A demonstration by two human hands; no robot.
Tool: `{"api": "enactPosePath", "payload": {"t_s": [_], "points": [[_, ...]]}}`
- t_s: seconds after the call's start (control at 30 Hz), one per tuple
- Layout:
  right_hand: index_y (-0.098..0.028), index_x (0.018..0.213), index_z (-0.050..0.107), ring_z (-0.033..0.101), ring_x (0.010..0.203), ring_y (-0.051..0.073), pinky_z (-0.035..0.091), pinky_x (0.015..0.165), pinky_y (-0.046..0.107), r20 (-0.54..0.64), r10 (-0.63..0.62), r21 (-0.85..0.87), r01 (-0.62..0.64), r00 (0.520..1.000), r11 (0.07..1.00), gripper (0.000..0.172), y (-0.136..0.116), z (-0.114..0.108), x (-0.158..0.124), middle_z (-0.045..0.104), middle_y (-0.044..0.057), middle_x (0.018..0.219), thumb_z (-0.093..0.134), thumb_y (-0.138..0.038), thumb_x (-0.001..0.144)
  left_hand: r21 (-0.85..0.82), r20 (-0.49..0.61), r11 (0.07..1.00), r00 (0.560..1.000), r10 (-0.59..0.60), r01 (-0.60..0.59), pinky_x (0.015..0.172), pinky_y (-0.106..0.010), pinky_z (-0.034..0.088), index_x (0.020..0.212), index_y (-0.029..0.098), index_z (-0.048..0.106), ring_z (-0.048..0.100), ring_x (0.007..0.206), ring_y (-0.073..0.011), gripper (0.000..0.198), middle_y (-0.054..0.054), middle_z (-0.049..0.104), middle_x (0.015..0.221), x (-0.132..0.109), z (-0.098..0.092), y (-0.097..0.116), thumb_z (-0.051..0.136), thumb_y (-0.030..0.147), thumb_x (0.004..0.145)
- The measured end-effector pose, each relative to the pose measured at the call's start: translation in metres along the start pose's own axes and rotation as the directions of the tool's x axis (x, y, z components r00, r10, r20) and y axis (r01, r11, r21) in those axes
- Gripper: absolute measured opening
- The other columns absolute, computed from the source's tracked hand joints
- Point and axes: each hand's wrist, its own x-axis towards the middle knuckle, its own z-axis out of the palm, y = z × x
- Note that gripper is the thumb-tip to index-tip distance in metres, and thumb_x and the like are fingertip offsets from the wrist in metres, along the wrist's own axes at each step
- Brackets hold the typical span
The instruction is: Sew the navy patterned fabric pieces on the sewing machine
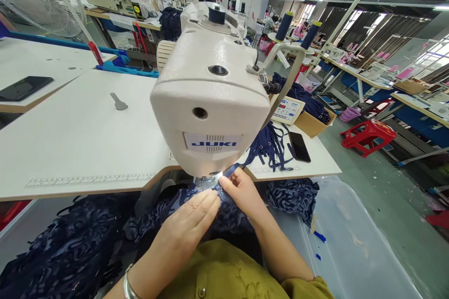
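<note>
A long garment workshop with rows of sewing stations stretches behind a white worktop (77, 140) that carries a cream-white JUKI sewing machine (210, 103). Below its lit needle area lies the dark navy patterned lace fabric (231, 222), spilling toward the person's lap. The left hand (194, 217) lies flat on this fabric, fingers straight and together, pressing it down. The right hand (242, 191) has its fingers pinched on a narrow navy strap (234, 169) just where it meets the fabric under the machine head. This looks like the strap being stitched onto the lace edge. Feeding it on calls for keeping strap and edge aligned. A heap of loose navy straps (270, 145) and a black phone (299, 145) lie on the worktop to the right.
</note>
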Motion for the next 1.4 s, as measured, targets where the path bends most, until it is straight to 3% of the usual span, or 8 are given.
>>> {"api": "enactPosePath", "payload": {"t_s": [0.07,0.17,0.27,0.6,1.0,1.13,1.27,1.4], "points": [[-0.019,0.084,0.053,0.044,0.061,0.011,0.038,0.06,0.024,0.007,0.011,0.016,-0.011,1.0,1.0,0.019,0.002,0.0,0.001,0.048,-0.005,0.068,0.058,-0.038,0.083,0.024,0.006,0.999,1.0,0.024,-0.024,0.113,-0.029,0.032,0.123,0.014,0.058,0.05,0.124,-0.0146,0.037,-0.005,0.062,0.127,0.003,-0.004,0.0,0.038,0.004,0.093],[-0.019,0.084,0.053,0.045,0.063,0.011,0.04,0.062,0.025,0.016,0.014,0.01,-0.014,1.0,1.0,0.02,0.003,0.0,0.002,0.051,-0.004,0.071,0.058,-0.038,0.085,0.006,0.019,1.0,1.0,-0.016,0.016,0.116,-0.037,0.026,0.125,0.017,0.058,0.049,0.124,-0.0174,0.037,-0.002,0.061,0.128,0.002,-0.004,-0.002,0.037,0.009,0.095],[-0.019,0.084,0.052,0.046,0.066,0.012,0.04,0.064,0.025,0.03,0.003,0.006,-0.003,1.0,1.0,0.018,0.002,0.0,0.002,0.052,-0.003,0.073,0.056,-0.036,0.086,0.001,0.044,1.0,0.999,-0.014,0.014,0.115,-0.045,0.028,0.13,0.016,0.054,0.044,0.129,-0.0222,0.041,-0.004,0.058,0.132,-0.003,0.0,-0.003,0.035,0.008,0.094],[-0.019,0.087,0.053,0.05,0.07,0.013,0.042,0.069,0.027,0.05,0.012,0.002,-0.012,0.999,1.0,0.015,-0.006,-0.002,0.0,0.054,-0.002,0.077,0.056,-0.034,0.086,0.065,0.032,0.997,0.999,0.034,-0.036,0.115,-0.035,0.03,0.128,0.015,0.055,0.047,0.127,-0.0172,0.04,-0.004,0.059,0.132,0.002,-0.009,-0.005,0.036,0.007,0.094],[-0.02,0.088,0.054,0.048,0.07,0.012,0.041,0.068,0.025,0.13,-0.009,0.013,0.007,0.992,1.0,0.012,-0.009,-0.007,0.004,0.051,-0.004,0.076,0.056,-0.032,0.086,0.068,0.029,0.997,0.999,0.038,-0.04,0.108,-0.038,0.036,0.126,0.013,0.056,0.05,0.123,-0.02,0.039,-0.006,0.06,0.129,0.002,-0.007,-0.006,0.036,0.007,0.094],[-0.021,0.08,0.048,0.044,0.064,0.011,0.039,0.062,0.023,0.084,-0.014,-0.044,0.018,0.996,0.999,0.017,-0.012,-0.005,0.0,0.046,-0.005,0.071,0.054,-0.035,0.088,0.061,0.052,0.998,0.999,-0.013,0.01,0.103,-0.039,0.04,0.126,0.013,0.056,0.052,0.118,-0.0215,0.037,-0.007,0.062,0.127,0.005,-0.003,-0.001,0.042,0.009,0.092],[-0.022,0.085,0.048,0.046,0.065,0.012,0.041,0.065,0.024,0.006,-0.09,-0.063,0.09,0.996,0.994,0.014,-0.012,-0.002,0.004,0.048,-0.005,0.071,0.046,-0.033,0.091,0.169,0.024,0.984,0.998,-0.054,0.049,0.094,-0.039,0.044,0.122,0.011,0.058,0.057,0.109,-0.0234,0.032,-0.009,0.065,0.119,0.011,0.002,0.009,0.048,0.015,0.092],[-0.021,0.073,0.053,0.052,0.068,0.015,0.044,0.069,0.027,-0.03,-0.172,-0.262,0.159,0.985,0.952,0.008,-0.015,-0.001,0.023,0.053,-0.003,0.068,0.051,-0.022,0.081,0.276,-0.032,0.958,0.997,-0.077,0.083,0.092,-0.038,0.044,0.12,0.007,0.059,0.059,0.106,-0.0241,0.031,-0.011,0.066,0.118,0.017,0.006,0.014,0.047,0.017,0.093]]}}
